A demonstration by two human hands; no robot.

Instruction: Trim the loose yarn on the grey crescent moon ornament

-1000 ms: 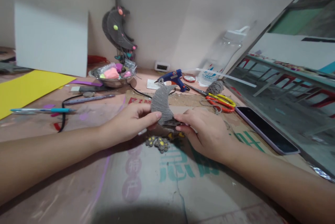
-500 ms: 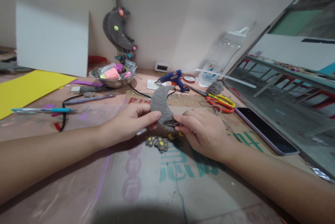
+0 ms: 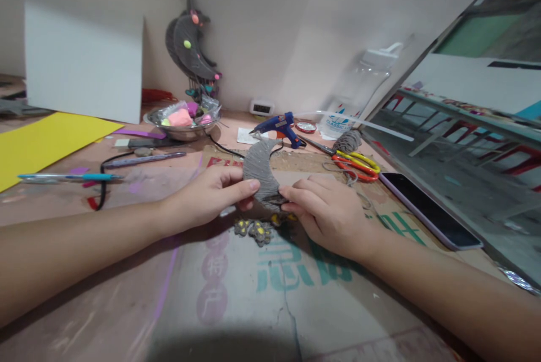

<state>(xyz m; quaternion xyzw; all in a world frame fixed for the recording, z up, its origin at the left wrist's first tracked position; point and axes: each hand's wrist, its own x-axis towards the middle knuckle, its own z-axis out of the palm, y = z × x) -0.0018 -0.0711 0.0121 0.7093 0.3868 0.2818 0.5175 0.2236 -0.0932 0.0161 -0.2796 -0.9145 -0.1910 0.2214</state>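
A grey crescent moon wrapped in yarn [image 3: 258, 167] is held upright above the cardboard [image 3: 236, 294]. My left hand [image 3: 224, 188] pinches its left edge between thumb and fingers. My right hand [image 3: 323, 207] is closed at its lower right tip, thumb and fingertips together on it; what exactly lies between those fingertips is partly hidden. Small grey flowers with yellow spots [image 3: 260, 232] lie on the cardboard just below the moon. More yellow bits show under the right fingertips. Beyond the moon rests a blue glue gun [image 3: 276, 125].
Scissors [image 3: 355, 164], a ball of grey yarn [image 3: 347, 141] and a phone [image 3: 431, 210] lie on the right. A metal bowl of coloured clay [image 3: 182, 125], pens [image 3: 70, 178] and yellow sheet [image 3: 51, 142] are left. A decorated moon [image 3: 190, 46] hangs behind; a bottle [image 3: 355, 91] stands back right.
Almost nothing differs. Both hands keep their hold on the moon, and the view has shifted very slightly.
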